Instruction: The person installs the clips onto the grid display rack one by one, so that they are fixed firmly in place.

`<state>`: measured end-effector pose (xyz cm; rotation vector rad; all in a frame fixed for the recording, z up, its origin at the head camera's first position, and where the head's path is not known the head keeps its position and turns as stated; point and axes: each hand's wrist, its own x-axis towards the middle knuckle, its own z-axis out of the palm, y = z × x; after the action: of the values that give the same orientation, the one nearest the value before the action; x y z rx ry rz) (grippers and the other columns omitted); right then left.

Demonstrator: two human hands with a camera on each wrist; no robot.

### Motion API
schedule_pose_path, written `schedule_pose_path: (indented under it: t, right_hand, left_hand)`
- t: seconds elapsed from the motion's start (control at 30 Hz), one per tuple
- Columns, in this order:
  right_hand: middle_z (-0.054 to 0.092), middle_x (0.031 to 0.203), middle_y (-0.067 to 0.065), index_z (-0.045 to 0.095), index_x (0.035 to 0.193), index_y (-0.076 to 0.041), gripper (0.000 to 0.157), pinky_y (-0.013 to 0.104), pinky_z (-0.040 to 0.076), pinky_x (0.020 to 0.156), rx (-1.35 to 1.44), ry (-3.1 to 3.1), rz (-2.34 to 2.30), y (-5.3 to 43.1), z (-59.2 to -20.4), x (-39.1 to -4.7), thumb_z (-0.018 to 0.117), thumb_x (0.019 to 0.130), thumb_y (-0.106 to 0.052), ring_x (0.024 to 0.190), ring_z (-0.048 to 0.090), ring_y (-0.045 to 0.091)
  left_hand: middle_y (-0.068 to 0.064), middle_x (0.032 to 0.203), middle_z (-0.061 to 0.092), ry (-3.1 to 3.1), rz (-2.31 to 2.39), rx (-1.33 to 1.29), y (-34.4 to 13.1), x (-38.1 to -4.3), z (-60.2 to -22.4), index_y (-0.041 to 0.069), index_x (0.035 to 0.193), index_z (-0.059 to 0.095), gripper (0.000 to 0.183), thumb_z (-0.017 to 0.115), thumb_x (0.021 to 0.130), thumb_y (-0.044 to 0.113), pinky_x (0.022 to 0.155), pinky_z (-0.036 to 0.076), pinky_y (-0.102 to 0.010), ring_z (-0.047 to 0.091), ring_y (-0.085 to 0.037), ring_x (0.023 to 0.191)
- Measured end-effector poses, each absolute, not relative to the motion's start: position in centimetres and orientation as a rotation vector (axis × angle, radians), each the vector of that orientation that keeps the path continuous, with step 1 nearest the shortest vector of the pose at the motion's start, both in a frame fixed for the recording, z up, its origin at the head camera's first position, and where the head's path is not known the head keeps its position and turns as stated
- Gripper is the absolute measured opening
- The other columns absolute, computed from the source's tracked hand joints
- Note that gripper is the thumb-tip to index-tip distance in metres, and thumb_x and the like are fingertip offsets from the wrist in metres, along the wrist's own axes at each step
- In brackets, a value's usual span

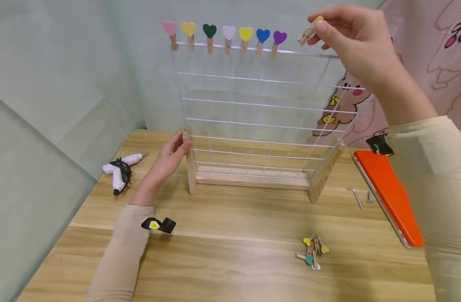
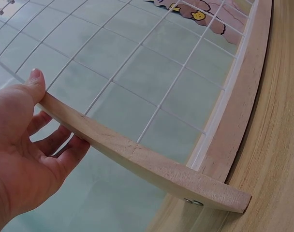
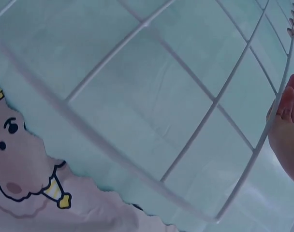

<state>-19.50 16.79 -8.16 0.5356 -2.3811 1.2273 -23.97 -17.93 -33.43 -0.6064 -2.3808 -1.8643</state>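
Observation:
In the head view, a white wire grid rack (image 1: 269, 103) stands in a wooden base (image 1: 253, 180). Clothespins with hearts, among them a pink heart clothespin (image 1: 170, 29) and a purple heart clothespin (image 1: 279, 38), are clipped in a row along its top wire. My right hand (image 1: 356, 35) pinches a yellow heart clothespin (image 1: 311, 30) between thumb and fingers, close over the top wire, right of that row. My left hand (image 1: 170, 156) grips the top of the left wooden side post (image 2: 113, 140), thumb on one side and fingers on the other.
A small pile of heart clothespins (image 1: 312, 253) lies at the table's front right. A white glue gun (image 1: 121, 170) with wound cable is at left. To the right lie a hex key (image 1: 355, 198), a bolt (image 1: 370, 197) and an orange case (image 1: 389, 197). A patterned curtain (image 1: 434, 75) hangs behind.

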Motion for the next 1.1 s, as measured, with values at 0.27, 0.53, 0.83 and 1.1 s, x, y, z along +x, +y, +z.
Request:
schedule_pose_path:
  t: [0.27, 0.53, 0.83, 1.1]
  right_hand:
    - [0.061, 0.095, 0.004, 0.062, 0.107, -0.011, 0.03, 0.017, 0.041, 0.078, 0.584, -2.37, 1.239, 15.6, -8.3, -20.3, 0.053, 0.082, -0.026, 0.087, 0.053, 0.015]
    - [0.063, 0.091, 0.0, 0.063, 0.104, -0.011, 0.029, 0.017, 0.04, 0.08, 0.583, -2.4, 1.147, 15.5, -8.1, -20.4, 0.056, 0.081, -0.026, 0.084, 0.054, 0.013]
    - [0.063, 0.085, -0.002, 0.066, 0.099, -0.009, 0.028, 0.016, 0.04, 0.078, 0.55, -2.423, 1.066, 15.2, -7.4, -20.3, 0.057, 0.08, -0.028, 0.081, 0.055, 0.01]
    - [0.062, 0.078, -0.007, 0.067, 0.094, -0.007, 0.026, 0.011, 0.043, 0.069, 0.515, -2.429, 0.91, 14.9, -7.7, -20.0, 0.058, 0.08, -0.027, 0.073, 0.056, 0.009]
  left_hand:
    - [-0.015, 0.127, 0.042, -2.411, -1.891, -0.564, -17.9, -23.7, -33.0, 0.014, 0.137, 0.025, 0.056, 0.044, 0.089, 0.035, 0.098, 0.03, -0.04, 0.038, -0.021, 0.116]
    - [-0.016, 0.125, 0.043, -2.403, -1.886, -0.582, -18.0, -23.7, -33.2, 0.015, 0.137, 0.027, 0.053, 0.043, 0.09, 0.034, 0.096, 0.031, -0.041, 0.04, -0.022, 0.114]
    - [-0.015, 0.125, 0.043, -2.389, -1.888, -0.601, -17.8, -24.0, -33.0, 0.016, 0.136, 0.029, 0.052, 0.044, 0.089, 0.034, 0.096, 0.032, -0.04, 0.041, -0.02, 0.113]
    - [-0.015, 0.123, 0.045, -2.391, -1.887, -0.584, -17.8, -23.7, -33.1, 0.017, 0.135, 0.03, 0.051, 0.044, 0.089, 0.035, 0.095, 0.033, -0.039, 0.042, -0.019, 0.111]
